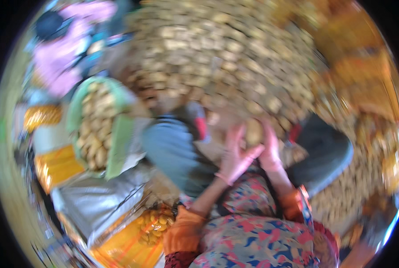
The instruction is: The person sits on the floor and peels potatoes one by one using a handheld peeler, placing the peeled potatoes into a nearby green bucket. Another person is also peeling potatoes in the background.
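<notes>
Sitting with legs folded, I hold a large yellow-brown potato (254, 132) between both hands. My left hand (234, 154), in a pink glove, grips its left and near side, with the thumb stretched across below it. On its right side, my right hand (271, 147), also gloved in pink, presses with raised fingers. Just beyond my hands spreads a broad heap of potatoes (202, 43) on the ground. The picture is blurred, so surface detail on the potato is lost.
To the left stands a container with a green rim (119, 144), full of potatoes. Silver sheeting (115, 197) and an orange bag (129, 243) lie nearer me. Another person in a pink top (60, 50) is at the upper left. Orange mesh sacks (360, 77) line the right.
</notes>
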Available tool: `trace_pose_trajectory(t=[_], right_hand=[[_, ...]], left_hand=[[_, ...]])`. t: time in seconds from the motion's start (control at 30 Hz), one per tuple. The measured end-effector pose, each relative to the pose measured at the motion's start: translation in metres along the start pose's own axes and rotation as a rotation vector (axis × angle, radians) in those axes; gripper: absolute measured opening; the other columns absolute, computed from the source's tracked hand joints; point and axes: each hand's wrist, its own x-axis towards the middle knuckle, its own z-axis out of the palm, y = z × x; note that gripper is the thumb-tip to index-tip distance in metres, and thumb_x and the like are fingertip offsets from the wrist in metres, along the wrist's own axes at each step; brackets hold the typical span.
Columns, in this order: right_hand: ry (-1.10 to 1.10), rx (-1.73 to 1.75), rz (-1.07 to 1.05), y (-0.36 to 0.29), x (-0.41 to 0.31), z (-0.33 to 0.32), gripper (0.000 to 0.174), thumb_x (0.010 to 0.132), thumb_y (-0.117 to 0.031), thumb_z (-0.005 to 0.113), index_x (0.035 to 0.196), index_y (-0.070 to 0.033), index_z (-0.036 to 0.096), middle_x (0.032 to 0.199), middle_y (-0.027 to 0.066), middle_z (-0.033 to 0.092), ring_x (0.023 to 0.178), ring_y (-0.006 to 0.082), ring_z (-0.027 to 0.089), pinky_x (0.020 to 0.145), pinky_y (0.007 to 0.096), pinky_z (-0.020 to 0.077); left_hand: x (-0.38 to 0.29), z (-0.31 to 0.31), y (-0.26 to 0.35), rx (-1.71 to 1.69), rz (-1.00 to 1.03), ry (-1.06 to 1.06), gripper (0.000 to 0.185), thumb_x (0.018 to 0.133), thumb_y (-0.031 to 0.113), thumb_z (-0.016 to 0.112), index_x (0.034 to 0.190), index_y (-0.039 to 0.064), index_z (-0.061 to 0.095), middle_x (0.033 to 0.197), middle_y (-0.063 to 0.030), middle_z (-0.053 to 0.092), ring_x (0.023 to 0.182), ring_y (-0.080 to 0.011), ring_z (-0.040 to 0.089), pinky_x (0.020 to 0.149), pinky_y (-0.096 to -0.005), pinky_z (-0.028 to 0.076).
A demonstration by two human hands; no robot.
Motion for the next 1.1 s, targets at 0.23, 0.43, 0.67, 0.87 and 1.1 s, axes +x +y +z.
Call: trace_pose_trajectory(t=[0.23, 0.43, 0.67, 0.87, 1.1], right_hand=[[-0.078, -0.094, -0.014, -0.054, -0.006, 0.029, 0.047, 0.101, -0.032, 0.039, 0.128, 0.004, 0.052, 0.126, 0.0117, 0.055, 0.116, 0.0223, 0.054, 0.103, 0.0363, 0.0403], [-0.187, -0.025, -0.051, -0.033, 0.002, 0.009, 0.057, 0.101, -0.042, 0.041, 0.135, 0.003, 0.043, 0.127, 0.0181, 0.056, 0.119, 0.0289, 0.055, 0.104, 0.0420, 0.0391], [-0.343, 0.159, 0.262, 0.004, -0.004, 0.023, 0.051, 0.100, -0.039, 0.041, 0.132, 0.000, 0.048, 0.118, 0.0186, 0.061, 0.104, 0.0275, 0.063, 0.090, 0.0370, 0.0499], [-0.363, 0.170, 0.347, 0.023, 0.009, 0.020, 0.043, 0.099, -0.031, 0.044, 0.131, -0.002, 0.049, 0.112, 0.0143, 0.063, 0.096, 0.0239, 0.064, 0.081, 0.0326, 0.0525], [-0.347, 0.262, 0.506, 0.030, -0.002, 0.034, 0.039, 0.100, -0.026, 0.042, 0.131, -0.003, 0.048, 0.113, 0.0154, 0.063, 0.094, 0.0253, 0.065, 0.079, 0.0334, 0.0537]], left_hand=[[0.015, -0.044, 0.060, -0.966, -0.757, 0.111, 0.047, 0.092, 0.035, 0.062, 0.131, 0.012, 0.050, 0.113, -0.0042, 0.062, 0.101, -0.0176, 0.062, 0.088, -0.0360, 0.051], [-0.052, -0.176, 0.154, -0.637, -0.107, 0.267, 0.060, 0.086, 0.040, 0.061, 0.134, 0.009, 0.043, 0.116, -0.0153, 0.060, 0.097, -0.0273, 0.064, 0.078, -0.0368, 0.054], [-0.157, -0.271, 0.283, 0.256, 0.437, 1.072, 0.077, 0.081, 0.057, 0.065, 0.134, 0.006, 0.043, 0.114, -0.0175, 0.058, 0.087, -0.0246, 0.063, 0.065, -0.0305, 0.054], [-0.214, -0.331, 0.333, 1.062, 0.587, 1.247, 0.065, 0.088, 0.048, 0.057, 0.132, 0.001, 0.048, 0.123, -0.0160, 0.054, 0.105, -0.0247, 0.057, 0.083, -0.0343, 0.050], [-0.300, -0.567, 0.448, 0.529, 0.295, 1.777, 0.055, 0.092, 0.041, 0.059, 0.131, 0.003, 0.051, 0.121, -0.0110, 0.055, 0.108, -0.0222, 0.053, 0.093, -0.0368, 0.042]])
